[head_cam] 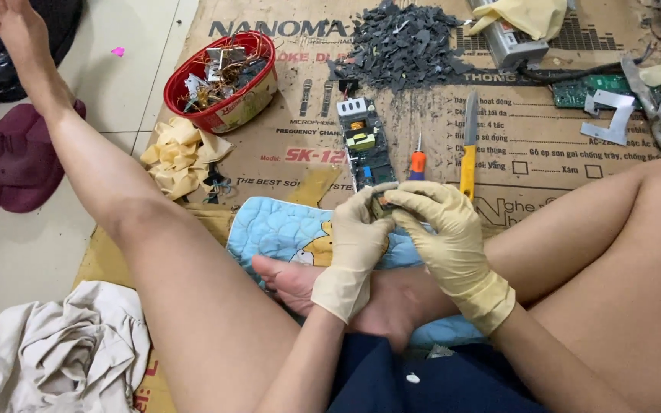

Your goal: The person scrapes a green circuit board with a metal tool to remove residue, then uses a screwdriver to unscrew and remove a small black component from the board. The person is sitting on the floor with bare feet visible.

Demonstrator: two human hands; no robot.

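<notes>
Evidently both gloved hands, left hand [357, 241] and right hand [441, 229], pinched closed on the circuit board [366, 145]'s near end, a light, stiff, brittle piece best held by its edges.

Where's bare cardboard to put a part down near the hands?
Free: the strip between the red bowl and the circuit board, and the stretch right of the yellow-handled knife up to the metal bracket. Crowded: the black chip pile at the top, tools and green board top right, and around both hands.
</notes>
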